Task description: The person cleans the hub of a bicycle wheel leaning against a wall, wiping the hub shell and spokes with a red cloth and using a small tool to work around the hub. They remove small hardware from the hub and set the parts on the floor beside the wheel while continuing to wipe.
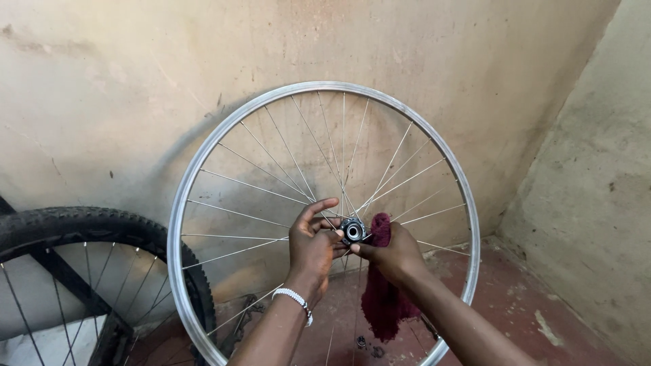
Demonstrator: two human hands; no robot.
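Observation:
A bare silver bicycle wheel rim (203,152) with thin spokes stands upright before a stained wall. Its dark metal hub (353,230) sits at the centre. My left hand (310,247), with a beaded bracelet on the wrist, grips the hub from the left, fingers through the spokes and thumb raised. My right hand (395,254) is closed on a dark red rag (381,298) and presses it against the hub's right side. The rag hangs down below that hand.
A second wheel with a black knobby tyre (81,224) leans at the lower left. The beige wall (135,81) is close behind and a side wall (597,203) closes the right. Small metal parts (369,347) lie on the red floor (515,305).

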